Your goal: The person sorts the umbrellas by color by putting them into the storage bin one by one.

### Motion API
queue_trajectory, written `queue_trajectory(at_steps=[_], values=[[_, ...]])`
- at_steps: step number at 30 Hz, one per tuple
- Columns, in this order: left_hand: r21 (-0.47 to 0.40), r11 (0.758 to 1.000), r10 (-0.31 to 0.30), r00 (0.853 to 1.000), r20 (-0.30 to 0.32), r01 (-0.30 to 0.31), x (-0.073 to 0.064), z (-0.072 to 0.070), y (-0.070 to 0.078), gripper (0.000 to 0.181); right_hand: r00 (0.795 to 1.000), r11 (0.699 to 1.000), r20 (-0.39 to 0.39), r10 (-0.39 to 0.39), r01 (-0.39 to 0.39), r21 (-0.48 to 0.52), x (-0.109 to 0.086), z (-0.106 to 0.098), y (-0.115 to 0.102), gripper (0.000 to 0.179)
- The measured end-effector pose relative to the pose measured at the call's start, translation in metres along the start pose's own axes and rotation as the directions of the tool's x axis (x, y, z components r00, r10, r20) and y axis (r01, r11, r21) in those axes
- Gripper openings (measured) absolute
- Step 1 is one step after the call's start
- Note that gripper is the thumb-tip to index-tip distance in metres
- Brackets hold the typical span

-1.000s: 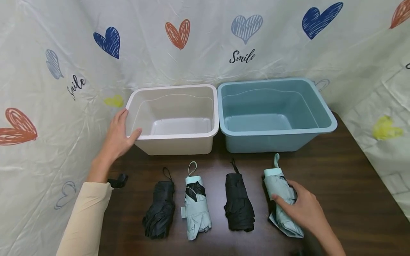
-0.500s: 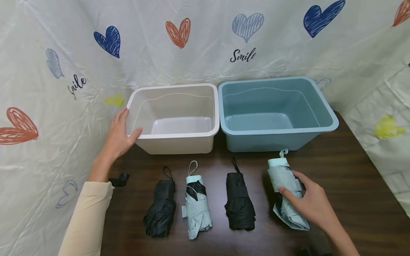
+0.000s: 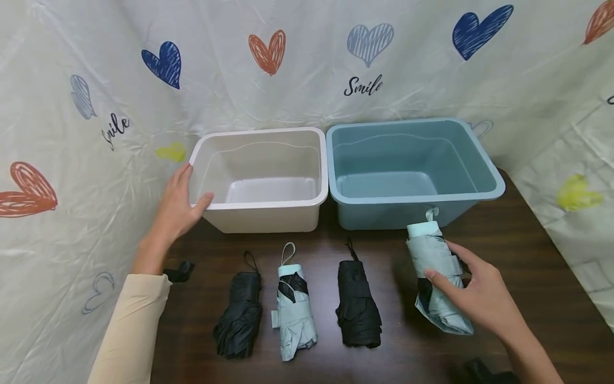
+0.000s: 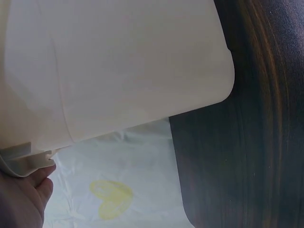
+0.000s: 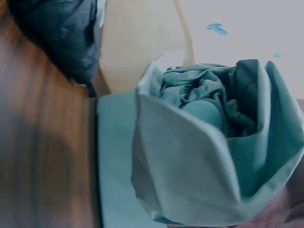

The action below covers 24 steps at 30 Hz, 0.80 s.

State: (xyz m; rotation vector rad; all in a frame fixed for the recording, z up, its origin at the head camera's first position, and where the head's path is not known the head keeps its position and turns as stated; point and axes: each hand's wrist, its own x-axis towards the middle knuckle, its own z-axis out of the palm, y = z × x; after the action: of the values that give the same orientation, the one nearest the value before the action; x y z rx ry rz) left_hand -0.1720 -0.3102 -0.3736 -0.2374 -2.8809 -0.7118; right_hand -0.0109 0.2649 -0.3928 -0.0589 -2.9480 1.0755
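Observation:
My left hand [image 3: 177, 205] holds the near left corner of a beige plastic bin [image 3: 264, 220], thumb on the front rim. Fingertips show at the rim's underside in the left wrist view, where the bin's wall [image 4: 133, 71] fills the upper part. My right hand [image 3: 479, 290] grips a folded light blue umbrella [image 3: 438, 256] around its middle, with its handle and wrist loop toward the blue bin [image 3: 384, 213]. A shadow lies on the table to its left. The right wrist view looks into the umbrella's loose fabric end [image 5: 190, 156].
Left of the held umbrella lie a black folded umbrella [image 3: 358, 304], a light blue one [image 3: 295, 314] and another black one [image 3: 238, 314] on the dark wood table [image 3: 542, 298]. Both bins stand side by side against a heart-printed sheet [image 3: 307, 96].
My right hand has raised the light blue umbrella from the table and carried it forward and slightly right, toward the blue bin. My left hand stays on the beige bin.

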Motion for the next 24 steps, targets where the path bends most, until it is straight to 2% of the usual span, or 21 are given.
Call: queue_trajectory(at_steps=[10,15,19,24], values=[[-0.009,1.0,0.005,1.0,-0.029,-0.006,0.004,0.001,0.002,0.088,0.996,0.996,-0.056,-0.071,0.075,0.057,0.015,-0.035,-0.009,0.072],[-0.01,1.0,0.01,1.0,-0.017,-0.01,-0.003,0.002,0.001,0.088,0.992,0.992,-0.083,-0.098,0.104,0.069,0.024,-0.054,-0.012,0.072],[-0.008,1.0,0.002,1.0,-0.017,-0.002,-0.007,0.001,0.002,0.089,0.992,0.992,-0.077,-0.102,0.107,0.068,0.036,-0.068,-0.017,0.074],[-0.007,1.0,0.0,1.0,-0.017,0.0,-0.005,0.001,0.005,0.089,0.992,0.991,-0.065,-0.107,0.112,0.076,0.056,-0.086,-0.024,0.079]])
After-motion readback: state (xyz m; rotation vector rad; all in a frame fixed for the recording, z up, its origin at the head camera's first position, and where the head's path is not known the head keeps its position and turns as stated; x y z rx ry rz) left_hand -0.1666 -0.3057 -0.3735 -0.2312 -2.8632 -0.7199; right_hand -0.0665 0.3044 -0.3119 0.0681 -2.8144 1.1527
